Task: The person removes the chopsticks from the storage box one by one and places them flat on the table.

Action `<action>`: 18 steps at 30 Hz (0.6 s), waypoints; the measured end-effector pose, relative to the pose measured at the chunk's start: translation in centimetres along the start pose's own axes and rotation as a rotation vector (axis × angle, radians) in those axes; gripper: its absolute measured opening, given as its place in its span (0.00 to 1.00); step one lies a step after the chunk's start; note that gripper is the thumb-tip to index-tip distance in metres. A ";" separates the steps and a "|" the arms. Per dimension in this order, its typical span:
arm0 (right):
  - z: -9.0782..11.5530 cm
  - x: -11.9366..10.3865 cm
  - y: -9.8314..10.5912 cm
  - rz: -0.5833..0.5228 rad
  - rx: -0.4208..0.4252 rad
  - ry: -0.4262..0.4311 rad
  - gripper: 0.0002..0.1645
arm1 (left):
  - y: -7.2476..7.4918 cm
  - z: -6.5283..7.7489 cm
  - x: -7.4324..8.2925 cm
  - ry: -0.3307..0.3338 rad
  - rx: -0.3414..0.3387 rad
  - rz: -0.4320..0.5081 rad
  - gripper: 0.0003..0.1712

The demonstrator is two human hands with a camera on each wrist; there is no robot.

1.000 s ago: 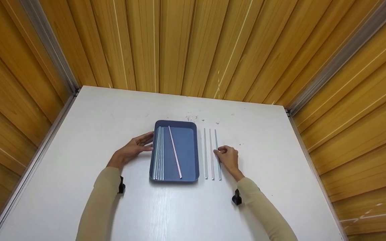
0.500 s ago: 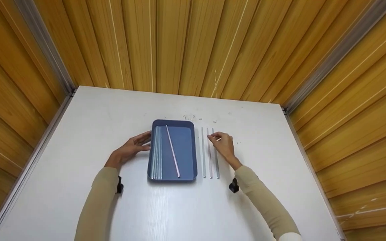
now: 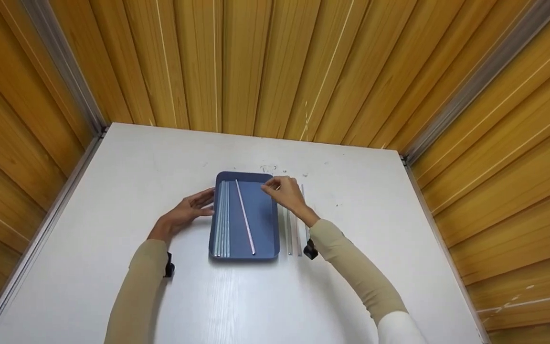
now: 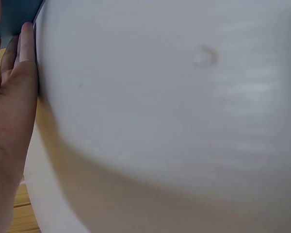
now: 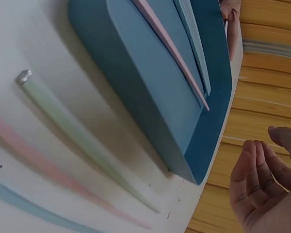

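My left hand (image 3: 184, 213) is at the left side of the blue tray (image 3: 265, 222), its straight fingers touching the wall. Over the tray's far right corner hovers my right hand (image 3: 286, 192); in the right wrist view its fingers are loosely bent, thumb apart, with nothing between them. Inside the tray, several pale blue chopsticks (image 3: 222, 220) lie side by side along the left wall. A pink chopstick (image 3: 245, 217) lies slanted near the middle. Right of the tray, a pale green chopstick (image 5: 77, 131), another pink chopstick (image 5: 48, 168) and a blue chopstick (image 5: 34, 209) lie on the table.
The white table (image 3: 198, 306) has small dark marks (image 3: 269, 168) behind the tray. Wood-patterned walls (image 3: 237, 67) enclose its back and sides, with metal rails at the corners.
My right hand has moved left and away from me, from the chopsticks on the table to over the tray's far right corner. My left hand stays at the tray's left side.
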State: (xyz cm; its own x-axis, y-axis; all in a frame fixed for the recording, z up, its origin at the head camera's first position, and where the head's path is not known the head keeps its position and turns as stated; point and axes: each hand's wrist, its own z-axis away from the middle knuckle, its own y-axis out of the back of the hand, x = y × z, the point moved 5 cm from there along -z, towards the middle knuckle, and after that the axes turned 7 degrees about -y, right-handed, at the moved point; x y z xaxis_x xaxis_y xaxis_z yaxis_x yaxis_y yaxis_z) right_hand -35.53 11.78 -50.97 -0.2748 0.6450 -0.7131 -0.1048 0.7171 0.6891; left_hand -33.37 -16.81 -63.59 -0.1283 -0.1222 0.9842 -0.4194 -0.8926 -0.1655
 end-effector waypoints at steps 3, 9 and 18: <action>-0.5 -1.0 -2.0 -0.024 -0.079 0.019 0.10 | 0.3 0.3 0.0 -0.005 -0.003 -0.001 0.48; -1.3 -1.2 -5.7 0.010 -0.186 0.031 0.09 | 0.4 0.2 0.0 -0.039 -0.028 -0.017 0.47; -1.0 0.2 -8.6 0.063 -0.274 -0.051 0.19 | 0.1 -0.2 -0.2 -0.037 -0.033 -0.013 0.48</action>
State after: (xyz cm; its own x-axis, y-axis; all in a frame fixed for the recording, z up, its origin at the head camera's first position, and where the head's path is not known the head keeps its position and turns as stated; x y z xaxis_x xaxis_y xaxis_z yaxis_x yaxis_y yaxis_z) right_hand -35.64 5.53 -56.90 -0.2410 0.7038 -0.6683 -0.3457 0.5812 0.7367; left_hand -33.57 -16.83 -63.77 -0.0891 -0.1269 0.9879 -0.4504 -0.8795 -0.1536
